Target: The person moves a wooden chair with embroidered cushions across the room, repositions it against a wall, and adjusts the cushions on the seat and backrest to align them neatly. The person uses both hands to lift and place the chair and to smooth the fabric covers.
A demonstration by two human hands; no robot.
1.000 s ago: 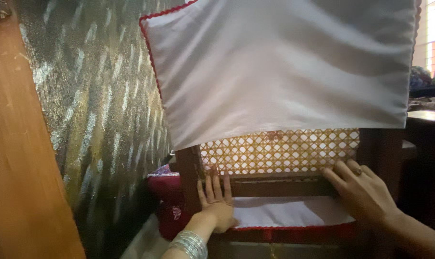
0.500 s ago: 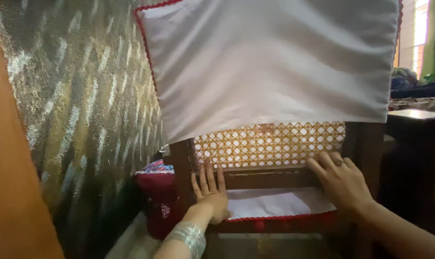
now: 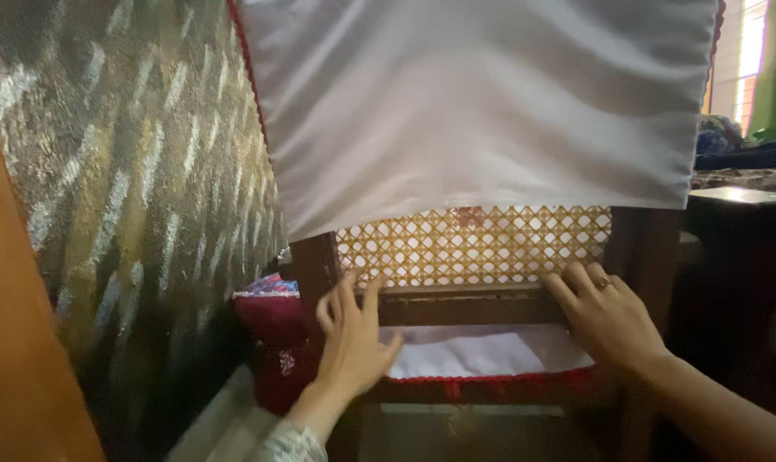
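hands at the chair's lower rail

chair rail ran left to right, just below the cane panel. left hand lay loose, fingers spread, by the rail's left end near the post. right hand lay flat, ungripping, on the right end. white cloth hung above the rail; white cushion below it. patterned wall left of the chair.

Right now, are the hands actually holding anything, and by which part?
Nothing is gripped. The right hand lies flat on the chair's wooden back rail; the left hand is open with fingers spread by the rail's left end.
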